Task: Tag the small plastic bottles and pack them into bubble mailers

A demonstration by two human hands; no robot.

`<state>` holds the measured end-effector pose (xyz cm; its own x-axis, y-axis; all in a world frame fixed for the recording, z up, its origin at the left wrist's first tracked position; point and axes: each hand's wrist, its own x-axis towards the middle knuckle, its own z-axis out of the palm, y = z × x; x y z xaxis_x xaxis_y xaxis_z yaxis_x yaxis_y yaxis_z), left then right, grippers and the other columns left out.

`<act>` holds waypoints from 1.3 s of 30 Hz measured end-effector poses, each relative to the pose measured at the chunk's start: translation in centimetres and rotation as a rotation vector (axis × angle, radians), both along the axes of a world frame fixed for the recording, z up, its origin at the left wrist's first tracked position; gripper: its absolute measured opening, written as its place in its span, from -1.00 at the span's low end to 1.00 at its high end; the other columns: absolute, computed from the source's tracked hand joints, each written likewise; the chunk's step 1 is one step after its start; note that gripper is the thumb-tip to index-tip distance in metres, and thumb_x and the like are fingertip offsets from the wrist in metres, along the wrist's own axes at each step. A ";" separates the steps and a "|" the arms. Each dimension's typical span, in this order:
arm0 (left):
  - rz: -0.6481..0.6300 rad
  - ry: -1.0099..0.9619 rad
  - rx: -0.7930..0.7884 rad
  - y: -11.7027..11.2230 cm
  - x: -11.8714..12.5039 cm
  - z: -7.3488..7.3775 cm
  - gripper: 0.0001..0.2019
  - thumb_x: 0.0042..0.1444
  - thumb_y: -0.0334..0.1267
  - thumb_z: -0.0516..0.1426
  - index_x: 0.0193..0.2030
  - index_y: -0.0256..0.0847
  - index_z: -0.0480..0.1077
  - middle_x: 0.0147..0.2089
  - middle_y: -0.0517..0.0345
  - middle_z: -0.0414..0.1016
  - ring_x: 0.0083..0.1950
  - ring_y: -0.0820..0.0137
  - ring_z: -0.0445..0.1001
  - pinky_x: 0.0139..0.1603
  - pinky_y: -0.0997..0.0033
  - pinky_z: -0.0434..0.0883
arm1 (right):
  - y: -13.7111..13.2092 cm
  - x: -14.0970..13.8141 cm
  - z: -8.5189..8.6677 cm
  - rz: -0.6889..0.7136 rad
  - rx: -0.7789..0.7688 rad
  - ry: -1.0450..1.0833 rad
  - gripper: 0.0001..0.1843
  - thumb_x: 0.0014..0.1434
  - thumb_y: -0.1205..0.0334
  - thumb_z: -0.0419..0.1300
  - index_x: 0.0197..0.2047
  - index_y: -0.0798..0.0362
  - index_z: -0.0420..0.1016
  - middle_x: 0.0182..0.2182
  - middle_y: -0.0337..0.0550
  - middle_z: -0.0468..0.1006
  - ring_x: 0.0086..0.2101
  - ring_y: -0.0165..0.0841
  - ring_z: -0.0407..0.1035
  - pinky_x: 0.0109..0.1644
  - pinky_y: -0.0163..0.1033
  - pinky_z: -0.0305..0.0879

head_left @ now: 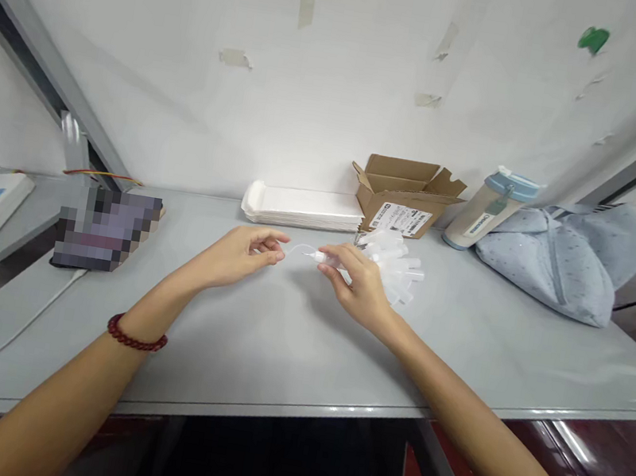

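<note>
Above the middle of the table, my right hand (356,280) pinches a small white plastic piece (320,257) with a narrow tip pointing left. From that tip a thin clear strand (301,247) arcs over to the fingertips of my left hand (246,256). The left thumb and fingers are curled around the strand's end, which is too fine to make out fully. Behind and beside my right hand lies a fanned pile of translucent white plastic pieces (403,271), partly hidden by that hand.
A stack of white trays (304,208) and an open cardboard box (398,206) stand against the wall. To their right are a bottle (491,213) and a pale blue cloth bag (555,263). At left lies a blurred-out device (113,234) with a white cable (5,341).
</note>
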<state>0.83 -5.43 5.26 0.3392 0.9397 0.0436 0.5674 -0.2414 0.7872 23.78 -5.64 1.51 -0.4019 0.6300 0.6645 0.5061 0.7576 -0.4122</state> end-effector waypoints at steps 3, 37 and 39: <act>-0.024 -0.022 -0.025 -0.6 0.4 0.3 -0.65 0.09 -0.08 0.13 -0.05 -0.22 0.47 -0.13 0.04 0.56 -0.10 0.26 0.49 -0.06 0.26 0.39 | 0.0 -0.1 -0.2 0.013 0.039 -0.014 -0.83 0.27 0.25 0.07 -0.09 0.05 0.40 -0.29 -0.06 0.50 -0.28 -0.30 0.40 -0.21 -0.20 0.35; -0.047 -0.523 -0.294 -1.6 2.1 -0.1 -0.77 0.15 -0.13 0.15 -0.36 -0.27 0.48 -0.35 0.12 0.45 -0.37 0.46 0.42 -0.34 0.41 0.38 | -0.9 -0.5 0.6 0.002 0.088 0.126 -0.85 0.24 0.27 0.13 -0.10 0.01 0.41 -0.28 -0.11 0.53 -0.27 -0.33 0.42 -0.23 -0.19 0.38; -0.039 -0.536 -0.311 -1.6 2.1 -0.1 -0.77 0.14 -0.14 0.16 -0.36 -0.27 0.49 -0.33 0.12 0.45 -0.36 0.46 0.42 -0.33 0.42 0.38 | -0.9 -0.6 0.6 0.003 0.093 0.127 -0.85 0.24 0.27 0.13 -0.10 0.02 0.41 -0.28 -0.11 0.53 -0.27 -0.33 0.42 -0.23 -0.20 0.38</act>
<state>2.94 -6.99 5.20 0.3799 0.9233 -0.0562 0.0692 0.0322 0.9971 23.21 -6.56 2.09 -0.3128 0.5619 0.7658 0.4519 0.7972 -0.4004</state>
